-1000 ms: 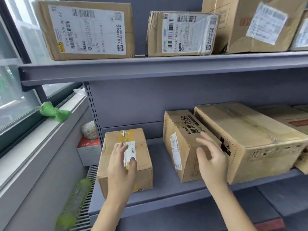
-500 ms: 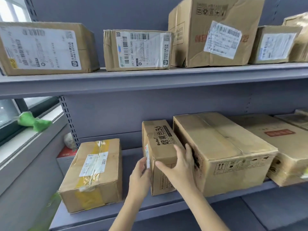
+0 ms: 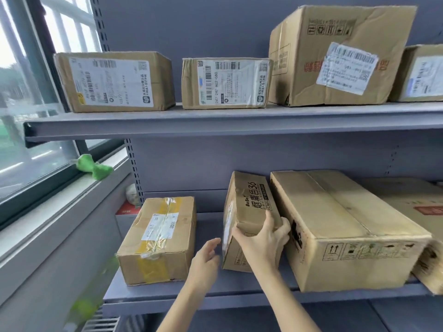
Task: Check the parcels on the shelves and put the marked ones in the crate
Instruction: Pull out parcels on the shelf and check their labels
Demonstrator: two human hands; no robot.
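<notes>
Right now the fingers (image 3: 279, 227) of the right hand (image 3: 263, 245) curl over the near top edge of a narrow parcel (image 3: 247, 207), grasping it, with the thumb lying across its front face. That narrow parcel stands on the lower shelf (image 3: 211, 291) and leans, its top tipped toward the left. Its right side lies against a long parcel (image 3: 342, 226) next to it. The left hand (image 3: 203, 262) hovers just beside the narrow parcel's left face, fingers straight and relaxed, grasping nothing; whether the fingertips touch the cardboard I cannot tell.

Left of the hands, apart from the narrow parcel, a taped parcel (image 3: 158, 238) with yellow tape and a white label sits on the same shelf. On the upper shelf (image 3: 215, 121) four more parcels stand in a row: a labelled parcel (image 3: 115, 80) at the left, a small parcel (image 3: 226, 82) beside it, a big creased parcel (image 3: 335, 56) and, cut by the right edge, another one (image 3: 419, 73). A green cloth (image 3: 94, 166) lies on the window ledge (image 3: 60, 207) to the left of the shelves.
</notes>
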